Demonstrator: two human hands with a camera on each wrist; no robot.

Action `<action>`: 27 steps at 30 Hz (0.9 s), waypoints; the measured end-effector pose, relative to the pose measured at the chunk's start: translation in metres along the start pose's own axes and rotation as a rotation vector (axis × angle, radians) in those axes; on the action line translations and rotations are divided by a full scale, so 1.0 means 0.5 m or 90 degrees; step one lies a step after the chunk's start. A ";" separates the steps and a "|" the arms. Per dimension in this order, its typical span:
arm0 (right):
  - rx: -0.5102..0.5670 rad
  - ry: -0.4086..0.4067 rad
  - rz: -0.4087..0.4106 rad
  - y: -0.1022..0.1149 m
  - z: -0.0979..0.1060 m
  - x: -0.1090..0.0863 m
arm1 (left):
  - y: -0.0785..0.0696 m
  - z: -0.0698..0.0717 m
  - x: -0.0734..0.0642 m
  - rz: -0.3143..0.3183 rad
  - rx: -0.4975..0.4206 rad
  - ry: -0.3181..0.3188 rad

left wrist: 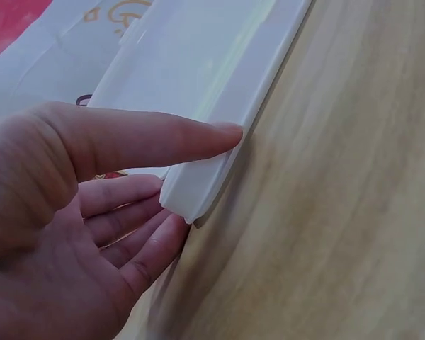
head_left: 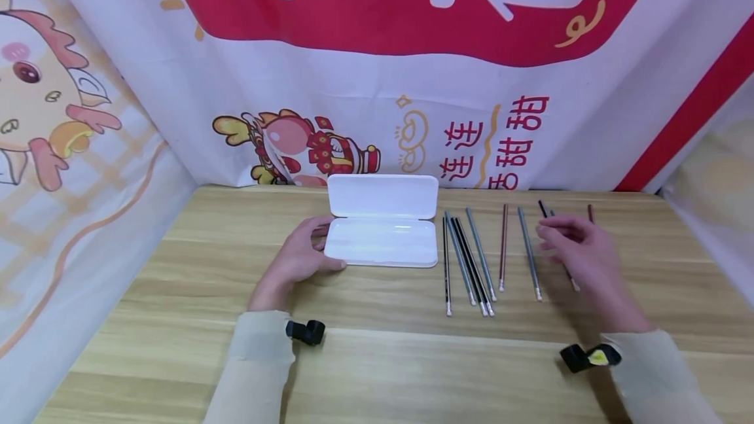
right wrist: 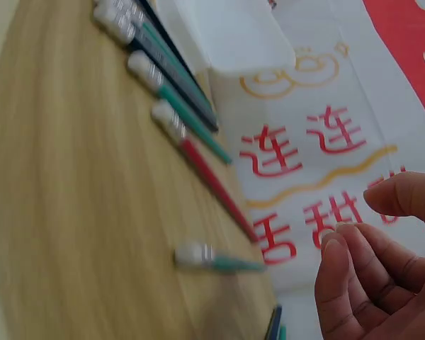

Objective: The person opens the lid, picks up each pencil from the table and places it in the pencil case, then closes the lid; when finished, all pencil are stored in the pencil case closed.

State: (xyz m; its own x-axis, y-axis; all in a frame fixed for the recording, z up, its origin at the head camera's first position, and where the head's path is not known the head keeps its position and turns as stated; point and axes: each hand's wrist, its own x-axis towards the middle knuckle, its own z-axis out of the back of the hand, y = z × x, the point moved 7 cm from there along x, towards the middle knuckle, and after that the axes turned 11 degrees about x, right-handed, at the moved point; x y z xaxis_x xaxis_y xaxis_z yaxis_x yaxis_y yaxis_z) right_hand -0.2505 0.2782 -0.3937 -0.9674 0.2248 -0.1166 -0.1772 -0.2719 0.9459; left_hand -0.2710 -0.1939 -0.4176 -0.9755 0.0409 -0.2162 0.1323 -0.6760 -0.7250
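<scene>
An opened white pencil case (head_left: 379, 244) lies on the wooden table, its lid (head_left: 383, 196) raised at the back. My left hand (head_left: 302, 250) holds the case's left end. The left wrist view shows its thumb (left wrist: 163, 140) laid over the rim and the other fingers against the end. My right hand (head_left: 580, 247) hovers over pencils at the right, partly hiding a dark pencil (head_left: 542, 207). Nothing shows between its thumb and bent fingertips in the right wrist view. Nearest on its left is a blue-green pencil (head_left: 530, 254); a red pencil (head_left: 591, 212) pokes out behind the hand.
Right of the case lie several pencils: a black pencil (head_left: 446, 267), a close group with a black pencil (head_left: 471, 267), a blue-green pencil (head_left: 480, 250) and a red pencil (head_left: 503, 247). Their white erasers point toward me. A printed cloth (head_left: 365, 116) hangs behind the table (head_left: 412, 378).
</scene>
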 end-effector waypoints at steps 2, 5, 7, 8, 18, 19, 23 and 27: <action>-0.002 -0.003 0.001 -0.019 0.027 0.001 | 0.001 0.000 0.000 0.003 0.001 0.003; -0.012 -0.005 -0.002 -0.043 0.066 -0.001 | 0.002 0.001 -0.001 0.003 0.002 0.003; -0.020 0.001 -0.002 -0.060 0.089 -0.002 | 0.003 0.001 -0.001 0.003 0.000 0.003; -0.031 0.003 -0.004 -0.068 0.101 -0.002 | 0.003 0.001 -0.001 0.003 0.000 0.003; -0.034 0.018 -0.033 -0.129 0.175 0.006 | 0.007 -0.004 0.000 -0.018 -0.006 0.005; -0.031 0.018 -0.038 -0.132 0.178 0.007 | 0.008 -0.004 -0.001 -0.019 -0.010 0.005; -0.071 0.024 -0.064 -0.146 0.190 0.009 | 0.013 -0.005 -0.003 -0.015 -0.026 0.005; -0.139 0.032 -0.089 -0.156 0.205 0.005 | 0.012 -0.007 -0.002 -0.016 -0.028 0.007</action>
State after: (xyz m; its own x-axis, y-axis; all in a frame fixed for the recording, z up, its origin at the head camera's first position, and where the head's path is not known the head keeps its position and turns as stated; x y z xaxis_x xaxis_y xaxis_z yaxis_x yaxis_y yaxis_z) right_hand -0.2207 0.3957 -0.4365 -0.9375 0.2287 -0.2622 -0.3397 -0.4384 0.8321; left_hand -0.2687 -0.1953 -0.4241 -0.9767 0.0657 -0.2042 0.1153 -0.6419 -0.7580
